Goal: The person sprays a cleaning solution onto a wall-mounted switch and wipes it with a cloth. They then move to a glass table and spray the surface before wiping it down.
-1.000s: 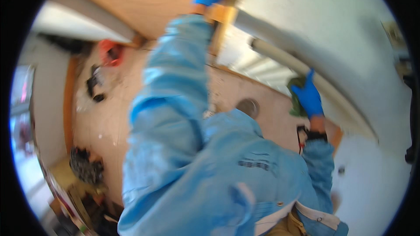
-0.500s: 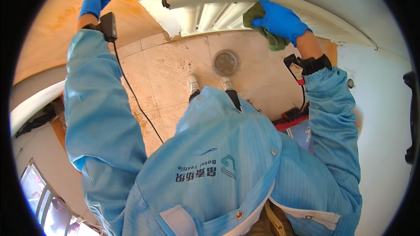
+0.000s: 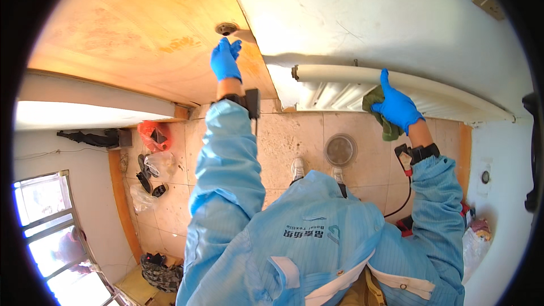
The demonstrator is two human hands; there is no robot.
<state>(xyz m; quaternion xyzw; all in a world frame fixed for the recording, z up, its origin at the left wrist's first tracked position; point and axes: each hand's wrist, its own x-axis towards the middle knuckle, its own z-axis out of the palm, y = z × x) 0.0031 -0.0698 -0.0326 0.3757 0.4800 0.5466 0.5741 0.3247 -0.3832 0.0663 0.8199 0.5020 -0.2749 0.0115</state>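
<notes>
My left hand (image 3: 226, 62), in a blue glove, is raised just below a round door knob (image 3: 226, 29) on a wooden door (image 3: 141, 34). Its fingers are loosely bent and slightly apart, and I see nothing held in them. A small gap seems to separate the fingertips from the knob. On the right, my gloved right hand (image 3: 398, 106) holds a dark green cloth (image 3: 390, 127) against the pale radiator (image 3: 340, 73). The thumb reaches over the radiator's rounded top edge, while the cloth hangs down beneath the palm.
A round metal basin (image 3: 341, 150) stands on the tiled floor by my feet. Shoes (image 3: 143, 177) and plastic bags (image 3: 154, 136) lie to the left, near a window (image 3: 54, 221). A camouflage bag (image 3: 160, 272) sits at lower left. Black devices are strapped to both my wrists.
The view has swung left, bringing more of the door, floor and window into sight. My left hand has come off the knob to just below it. The right hand keeps the cloth at the radiator.
</notes>
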